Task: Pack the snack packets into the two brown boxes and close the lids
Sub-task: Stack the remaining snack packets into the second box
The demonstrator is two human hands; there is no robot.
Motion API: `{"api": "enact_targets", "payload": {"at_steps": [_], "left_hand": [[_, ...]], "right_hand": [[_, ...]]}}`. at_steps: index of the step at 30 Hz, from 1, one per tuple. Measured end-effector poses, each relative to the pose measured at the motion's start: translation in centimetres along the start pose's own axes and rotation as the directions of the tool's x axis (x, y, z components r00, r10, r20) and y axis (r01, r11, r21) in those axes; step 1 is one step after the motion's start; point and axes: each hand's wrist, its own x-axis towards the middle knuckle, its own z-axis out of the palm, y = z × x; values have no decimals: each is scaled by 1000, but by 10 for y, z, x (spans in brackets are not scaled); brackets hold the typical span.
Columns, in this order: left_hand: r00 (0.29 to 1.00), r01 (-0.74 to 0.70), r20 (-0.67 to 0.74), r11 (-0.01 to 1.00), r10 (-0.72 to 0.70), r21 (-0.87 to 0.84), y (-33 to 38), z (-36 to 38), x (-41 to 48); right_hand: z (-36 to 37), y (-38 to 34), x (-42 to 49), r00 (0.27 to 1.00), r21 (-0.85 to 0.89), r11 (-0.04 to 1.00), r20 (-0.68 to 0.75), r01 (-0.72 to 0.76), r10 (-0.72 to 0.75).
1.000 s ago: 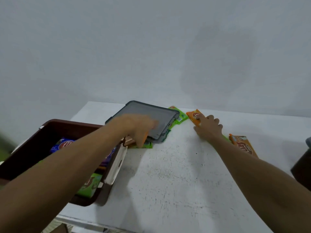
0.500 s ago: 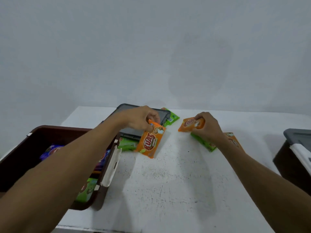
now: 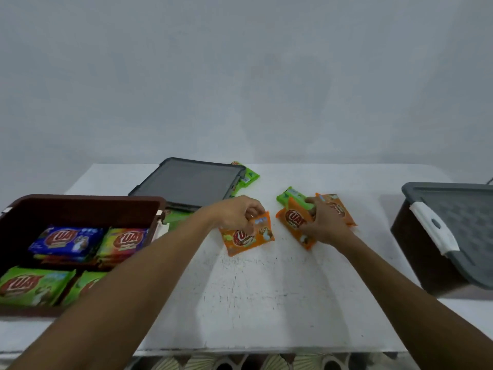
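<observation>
My left hand [image 3: 238, 213] pinches the top edge of an orange snack packet [image 3: 246, 236] over the middle of the white table [image 3: 266, 303]. My right hand [image 3: 324, 222] grips another orange packet [image 3: 294, 221], which lies over a green packet [image 3: 292, 196] and a third orange packet [image 3: 338, 206]. The open brown box [image 3: 80, 206] at the left holds blue, yellow and green packets. At the right edge stands the second brown box [image 3: 416, 244] with its grey lid [image 3: 461, 217] on top.
A loose grey lid [image 3: 186, 182] lies at the back of the table, partly covering green packets [image 3: 246, 176]. The table's front edge runs across the bottom of the view, with patterned floor beneath.
Both hands drew their orange packets nearer. The head tilted down, so the left box's contents and the right box now show more fully.
</observation>
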Motion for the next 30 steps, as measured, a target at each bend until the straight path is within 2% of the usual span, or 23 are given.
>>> {"api": "enact_targets", "payload": {"at_steps": [3,7,10,12,14,16,19,21,27,30], "left_hand": [[1000,9,11,977,-12,215,0,11,1],[996,-65,75,961,47,270,9,5,-9],[991,-131,69,951,116,280,11,-9,-22],[991,-130,17,967,129,217,14,-22,-32],[988,-143,-43,980,150,140,14,-40,-51],[983,-158,-75,980,168,117,7,-63,-78],[974,-88,-182,967,134,240,-22,-96,-120],[960,-86,-237,962,149,258,-48,-114,-146],[952,-51,-265,931,155,361,-137,-146,-214],[931,-71,-300,910,208,409,-174,-145,-231]], "right_hand": [[1,-1,-4,998,-156,987,60,43,-34],[1,-6,-8,997,-125,992,74,-10,20],[3,-26,-16,991,74,992,99,-102,94],[1,-43,-24,989,221,966,85,-137,121],[2,-62,-34,991,282,951,75,-124,107],[7,-85,-43,992,302,949,105,-93,64],[22,-125,-56,992,262,964,128,-50,17],[37,-156,-65,993,267,964,119,-16,-16],[80,-252,-93,955,178,940,11,290,-296],[97,-285,-97,923,14,925,49,380,-381]]}}
